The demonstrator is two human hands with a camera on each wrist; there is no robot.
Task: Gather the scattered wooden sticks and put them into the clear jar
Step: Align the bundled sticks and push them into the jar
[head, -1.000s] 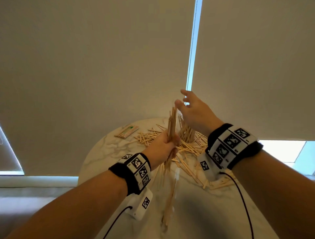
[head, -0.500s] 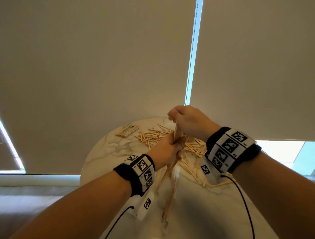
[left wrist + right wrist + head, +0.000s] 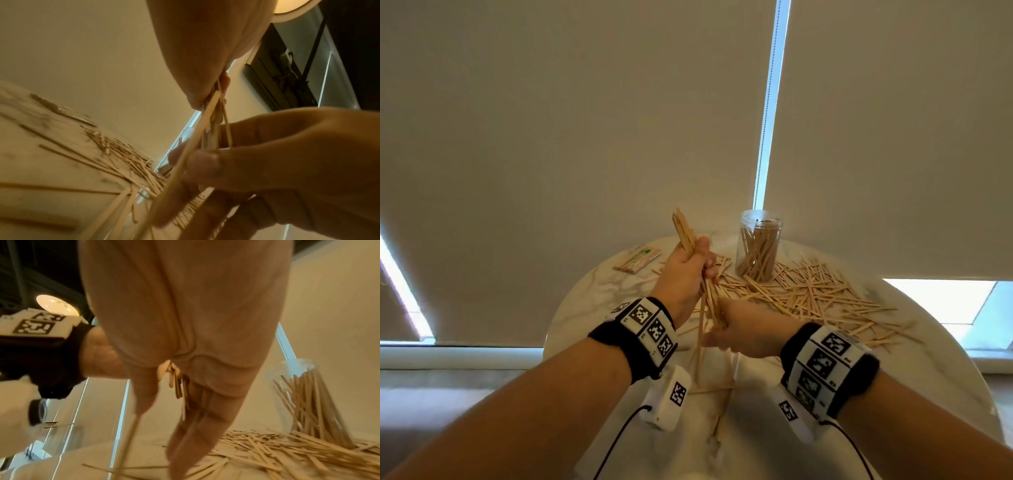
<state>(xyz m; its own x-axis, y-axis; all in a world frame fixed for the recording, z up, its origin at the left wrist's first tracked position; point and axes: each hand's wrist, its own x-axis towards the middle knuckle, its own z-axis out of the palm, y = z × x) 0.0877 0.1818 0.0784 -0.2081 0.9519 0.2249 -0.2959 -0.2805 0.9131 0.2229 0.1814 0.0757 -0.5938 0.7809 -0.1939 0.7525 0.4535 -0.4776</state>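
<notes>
A: What is the left hand (image 3: 685,270) doing with that bundle (image 3: 685,233)?

B: Its fingers are curling tight around the bundle's middle, holding it nearly upright, tips leaning toward eleven o'clock. I judge that is for squaring the sticks so they enter the jar (image 3: 758,245) together.

A: And the right hand (image 3: 743,334)?

B: It is sitting just below the left, at the bundle's lower ends. In the left wrist view its thumb and fingers (image 3: 203,162) are pinching those ends, probably tidying them into line. A few are splaying out underneath.

A: Where is the jar standing?

B: Upright at the bench's (image 3: 914,383) twelve o'clock edge, open-mouthed and already partly filled with sticks leaning inside. It is sitting near the hands, toward two o'clock of the left one.

A: Much remaining?

B: Plenty. Loose sticks (image 3: 822,298) are lying criss-crossed from the jar's foot out toward three o'clock, so I'd call the job partway done. A wrapped pack (image 3: 637,261) is lying at ten o'clock.
</notes>
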